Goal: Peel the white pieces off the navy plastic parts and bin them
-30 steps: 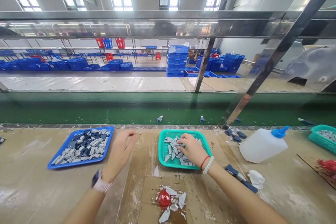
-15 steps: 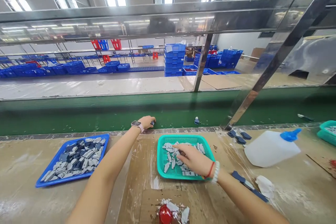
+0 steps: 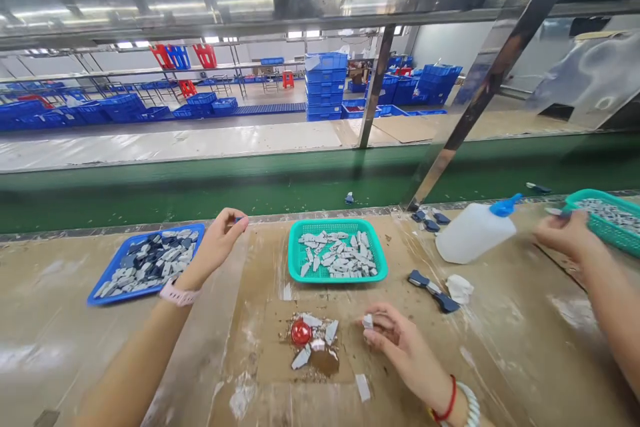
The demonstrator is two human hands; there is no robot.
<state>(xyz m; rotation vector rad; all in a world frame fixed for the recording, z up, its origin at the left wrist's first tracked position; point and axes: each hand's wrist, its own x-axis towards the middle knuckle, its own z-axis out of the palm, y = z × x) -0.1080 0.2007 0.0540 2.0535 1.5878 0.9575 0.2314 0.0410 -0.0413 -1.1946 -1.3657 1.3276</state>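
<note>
My left hand (image 3: 220, 240) is raised by the blue tray (image 3: 95, 295), its thumb and fingers closed on a small dark blue piece (image 3: 239, 219) that is mostly hidden. Grey and dark blue flat pieces (image 3: 155, 257) fill that tray. Low over the table at the right, my right hand (image 3: 407, 347) pinches a small light grey piece (image 3: 368, 321). Left of it, on a square of board, are a red dome-shaped item (image 3: 301, 331), several loose grey pieces and a wet brown patch. The green basket (image 3: 338, 279) behind holds many light grey pieces (image 3: 340, 255).
A white bottle with a blue spout (image 3: 473, 233) stands at right, near dark blue parts (image 3: 433, 290) and crumpled tissue (image 3: 459, 289). Another person's hand (image 3: 565, 233) is by a second green basket (image 3: 613, 233). Beyond run a green belt (image 3: 275, 187) and a slanted metal post (image 3: 450, 147).
My left hand has come back from the belt's edge with the dark blue piece. My right hand has left the green basket with a grey piece. Another person's hand has appeared at right.
</note>
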